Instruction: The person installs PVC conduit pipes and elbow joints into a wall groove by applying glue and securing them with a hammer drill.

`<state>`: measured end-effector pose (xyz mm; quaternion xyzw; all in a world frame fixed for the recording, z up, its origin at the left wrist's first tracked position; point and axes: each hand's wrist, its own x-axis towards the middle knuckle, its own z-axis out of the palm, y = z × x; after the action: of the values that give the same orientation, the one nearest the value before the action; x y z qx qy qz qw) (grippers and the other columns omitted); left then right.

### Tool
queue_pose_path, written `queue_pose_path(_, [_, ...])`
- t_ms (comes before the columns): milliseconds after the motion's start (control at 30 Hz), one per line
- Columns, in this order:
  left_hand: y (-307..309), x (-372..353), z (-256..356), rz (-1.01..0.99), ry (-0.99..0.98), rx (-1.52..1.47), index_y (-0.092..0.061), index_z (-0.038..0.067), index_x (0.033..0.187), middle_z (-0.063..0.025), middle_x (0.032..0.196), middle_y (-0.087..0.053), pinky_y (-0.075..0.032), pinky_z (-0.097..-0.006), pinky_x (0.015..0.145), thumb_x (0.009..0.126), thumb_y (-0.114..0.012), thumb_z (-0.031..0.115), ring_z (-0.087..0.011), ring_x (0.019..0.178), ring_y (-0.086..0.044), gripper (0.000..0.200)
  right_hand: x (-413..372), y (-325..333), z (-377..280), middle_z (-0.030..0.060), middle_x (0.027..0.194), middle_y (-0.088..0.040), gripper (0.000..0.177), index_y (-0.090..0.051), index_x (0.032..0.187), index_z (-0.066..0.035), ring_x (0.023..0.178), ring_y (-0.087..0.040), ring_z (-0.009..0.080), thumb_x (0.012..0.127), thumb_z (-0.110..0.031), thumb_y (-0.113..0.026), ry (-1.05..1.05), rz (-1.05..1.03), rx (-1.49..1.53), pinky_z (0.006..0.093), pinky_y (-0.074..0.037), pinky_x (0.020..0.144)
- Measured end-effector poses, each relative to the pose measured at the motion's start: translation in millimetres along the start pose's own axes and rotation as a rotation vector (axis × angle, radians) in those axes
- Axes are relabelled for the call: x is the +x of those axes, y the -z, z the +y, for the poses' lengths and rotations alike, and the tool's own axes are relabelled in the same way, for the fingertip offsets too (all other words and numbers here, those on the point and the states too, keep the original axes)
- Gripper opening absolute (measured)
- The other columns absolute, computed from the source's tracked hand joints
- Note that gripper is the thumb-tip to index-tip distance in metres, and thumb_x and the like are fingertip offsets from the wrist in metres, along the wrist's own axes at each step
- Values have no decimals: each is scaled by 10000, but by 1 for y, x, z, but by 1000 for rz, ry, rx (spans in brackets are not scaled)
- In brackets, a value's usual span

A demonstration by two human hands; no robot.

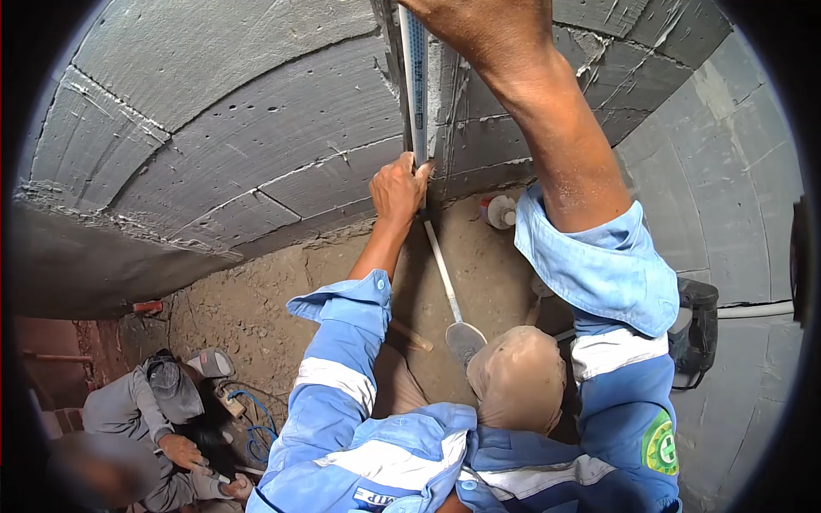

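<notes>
A white pipe (416, 94) with printed markings stands upright in a vertical groove cut in the grey block wall (291, 128). My left hand (398, 190) is closed round its lower part, thumb and fingers on either side. At the top edge of the view my right hand (487, 21) reaches up beside the pipe's upper part; its fingers are out of frame. Below my left hand a thinner white pipe (441, 261) runs down to the floor near my shoe (466, 340).
Another person (141, 402) in grey crouches at the lower left beside a blue cable (259, 427). A round white container (500, 212) stands at the wall's foot. At right are a black bag (697, 329) and a horizontal white pipe (757, 311). The floor (248, 299) is rough dirt.
</notes>
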<state>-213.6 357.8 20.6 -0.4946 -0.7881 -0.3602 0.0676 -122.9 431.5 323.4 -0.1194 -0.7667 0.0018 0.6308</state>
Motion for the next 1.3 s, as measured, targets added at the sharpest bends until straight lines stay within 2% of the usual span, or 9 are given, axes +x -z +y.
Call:
queue_pose_path(133, [0,1,0,-5,-19,51,-644,29,799,-212,639,-636,-486,-489,545,822,-763,405,-418,611,-640,395,-3,-5,4,181,658,-599,134,-534,864,-41,611,-652,336,855,-136,-628,-99,-73,42,457,-509,555])
queue_pose_path(200, [-1,0,-2,-9,-25,66,-642,25,793,-215,630,-631,-484,-488,538,821,-765,400,-417,604,-639,396,-7,-17,11,156,643,-591,130,-530,850,-51,593,-641,308,857,-140,-625,38,93,34,443,-505,551])
queue_pose_path(667, [-12,-8,2,-16,50,93,-632,46,892,-212,667,-664,-508,-513,570,844,-740,327,-423,629,-665,305,-17,-42,34,114,622,-576,106,-543,854,-48,542,-614,264,822,-83,-638,151,232,259,395,-486,532])
queue_pose_path(767, [-18,-9,-1,62,19,93,-607,44,802,-201,592,-613,-468,-490,502,846,-747,354,-417,553,-619,343,-17,-50,37,109,607,-567,114,-541,851,-45,527,-605,256,808,-69,-644,195,281,268,387,-483,527])
queue_pose_path(900, [-23,-12,-5,70,6,53,-601,46,800,-202,585,-609,-465,-492,492,856,-739,350,-422,535,-610,339,-19,-53,40,111,596,-553,124,-544,853,-42,516,-592,255,796,-55,-653,272,319,293,378,-479,525])
queue_pose_path(1000, [-26,-19,-6,61,11,81,-598,46,799,-206,579,-605,-465,-494,488,859,-736,345,-424,529,-610,335,-25,-61,38,122,620,-556,139,-548,878,-41,527,-592,266,797,-57,-661,197,373,453,377,-479,527])
queue_pose_path(1100, [-20,-15,-1,18,48,104,-601,40,803,-219,594,-612,-472,-513,506,855,-734,339,-437,554,-620,332,-21,-60,35,132,654,-567,158,-548,901,-42,545,-599,275,800,-63,-667,229,363,316,378,-487,532])
queue_pose_path(1233, [-10,-11,2,-61,78,119,-620,32,834,-248,637,-626,-485,-545,552,851,-719,335,-468,610,-628,319,-17,-39,28,137,689,-585,161,-577,905,-55,574,-616,299,799,-115,-682,-11,136,318,404,-501,548])
queue_pose_path(1300, [-11,-8,4,-50,96,100,-627,31,846,-258,652,-630,-488,-554,570,851,-712,335,-476,628,-630,316,-9,-25,24,140,726,-599,145,-594,878,-63,610,-614,293,779,-119,-684,-2,79,207,396,-501,565])
